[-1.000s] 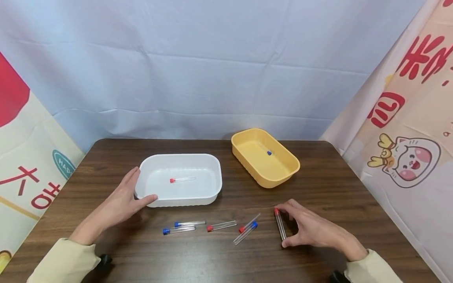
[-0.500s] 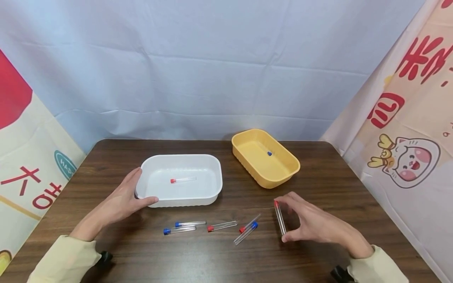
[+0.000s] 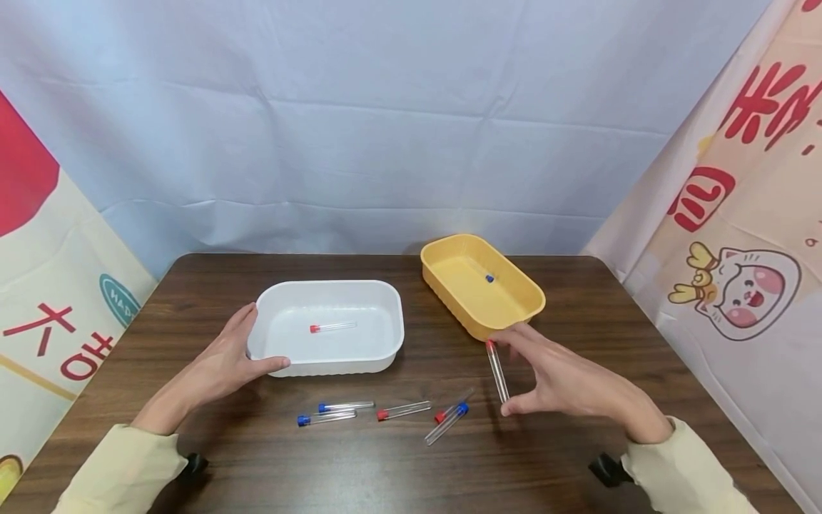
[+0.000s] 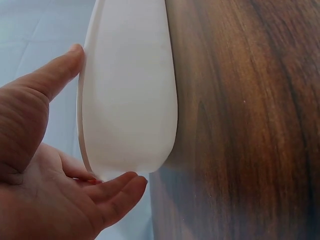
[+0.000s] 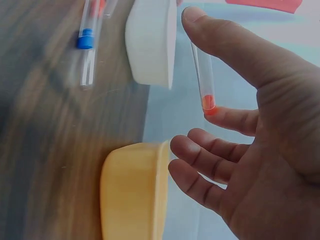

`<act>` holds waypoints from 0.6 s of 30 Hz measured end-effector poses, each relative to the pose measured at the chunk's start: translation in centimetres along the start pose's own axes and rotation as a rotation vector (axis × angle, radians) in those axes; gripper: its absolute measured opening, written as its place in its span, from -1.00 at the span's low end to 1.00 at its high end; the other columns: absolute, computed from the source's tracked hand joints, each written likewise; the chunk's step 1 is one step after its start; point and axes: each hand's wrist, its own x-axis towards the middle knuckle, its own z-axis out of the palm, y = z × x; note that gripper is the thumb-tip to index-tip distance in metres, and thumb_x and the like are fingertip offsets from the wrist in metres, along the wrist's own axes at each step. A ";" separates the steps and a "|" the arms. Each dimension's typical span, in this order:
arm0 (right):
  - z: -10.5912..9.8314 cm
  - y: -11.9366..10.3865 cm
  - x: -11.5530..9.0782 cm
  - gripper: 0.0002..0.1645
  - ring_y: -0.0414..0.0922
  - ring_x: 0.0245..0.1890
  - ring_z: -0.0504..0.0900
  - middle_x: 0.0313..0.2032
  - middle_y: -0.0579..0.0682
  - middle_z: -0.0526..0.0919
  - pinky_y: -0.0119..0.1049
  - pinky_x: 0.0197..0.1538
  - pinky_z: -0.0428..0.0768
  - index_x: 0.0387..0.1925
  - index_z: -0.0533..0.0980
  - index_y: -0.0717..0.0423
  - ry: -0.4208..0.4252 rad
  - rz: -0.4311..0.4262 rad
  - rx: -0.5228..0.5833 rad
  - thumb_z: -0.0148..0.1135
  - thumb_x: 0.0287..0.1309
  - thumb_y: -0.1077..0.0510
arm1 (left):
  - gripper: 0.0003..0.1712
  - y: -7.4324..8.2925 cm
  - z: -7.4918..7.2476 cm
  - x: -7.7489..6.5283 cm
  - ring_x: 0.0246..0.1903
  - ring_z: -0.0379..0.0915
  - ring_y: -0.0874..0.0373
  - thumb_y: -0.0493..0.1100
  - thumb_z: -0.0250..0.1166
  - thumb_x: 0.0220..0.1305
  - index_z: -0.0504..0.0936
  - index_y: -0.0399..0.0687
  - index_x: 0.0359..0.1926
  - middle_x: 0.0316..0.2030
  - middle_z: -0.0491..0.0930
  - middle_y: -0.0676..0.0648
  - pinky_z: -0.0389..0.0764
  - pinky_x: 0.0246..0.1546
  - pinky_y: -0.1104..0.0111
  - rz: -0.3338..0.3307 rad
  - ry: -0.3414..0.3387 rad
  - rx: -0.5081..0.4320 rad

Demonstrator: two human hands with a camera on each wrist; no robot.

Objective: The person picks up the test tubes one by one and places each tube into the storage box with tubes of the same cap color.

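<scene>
My left hand (image 3: 221, 371) holds the near-left corner of a white plastic tub (image 3: 334, 365). Its thumb lies along the front rim and its other fingers bend round the end wall (image 4: 130, 100). One red-capped test tube (image 3: 334, 327) lies inside that tub. Between thumb and index fingertip, my right hand (image 3: 565, 371) pinches a clear test tube (image 3: 497, 373) by its two ends, red cap at the index finger. The right wrist view shows this tube (image 5: 204, 75) raised, with the other three fingers loosely bent. A yellow tub (image 3: 452, 303) stands just beyond that hand.
Two blue-capped tubes (image 3: 327, 417) lie in front of the white tub. Red-capped tubes (image 3: 404, 410) lie right of them, then a red-capped tube (image 3: 454, 405) against a blue-capped one (image 3: 443, 428). A blue cap (image 3: 489, 278) shows inside the yellow tub.
My right hand has lifted the red-capped test tube off the table and carried it away from me and slightly left, up to the yellow tub's near edge. My left hand stays at the white tub.
</scene>
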 end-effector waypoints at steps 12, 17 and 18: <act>-0.8 -0.8 2.0 0.07 -0.21 0.02 0.47 0.14 -0.18 0.42 -0.22 0.07 0.56 0.38 0.36 0.03 0.033 -0.058 -0.009 0.57 -0.04 -0.36 | 0.33 -0.2 0.2 0.0 0.39 0.09 -0.44 0.24 0.50 0.19 -0.05 -0.55 0.54 0.51 -0.08 -0.51 0.25 0.32 -0.29 -0.010 0.006 -0.007; -1.0 -0.9 2.5 0.06 -0.22 0.02 0.48 0.15 -0.16 0.43 -0.22 0.08 0.57 0.38 0.37 0.09 0.038 -0.059 -0.019 0.64 -0.05 -0.25 | 0.30 -0.2 0.2 0.1 0.35 0.14 -0.42 0.23 0.51 0.18 0.00 -0.53 0.53 0.49 -0.04 -0.50 0.27 0.31 -0.30 -0.009 0.020 -0.011; -1.1 -0.9 2.6 0.06 -0.23 0.02 0.49 0.15 -0.15 0.44 -0.21 0.09 0.57 0.38 0.37 0.09 0.040 -0.060 -0.019 0.65 -0.06 -0.22 | 0.30 -0.3 0.2 0.1 0.34 0.15 -0.42 0.23 0.51 0.18 0.01 -0.52 0.53 0.48 -0.03 -0.50 0.28 0.30 -0.31 -0.009 0.021 -0.011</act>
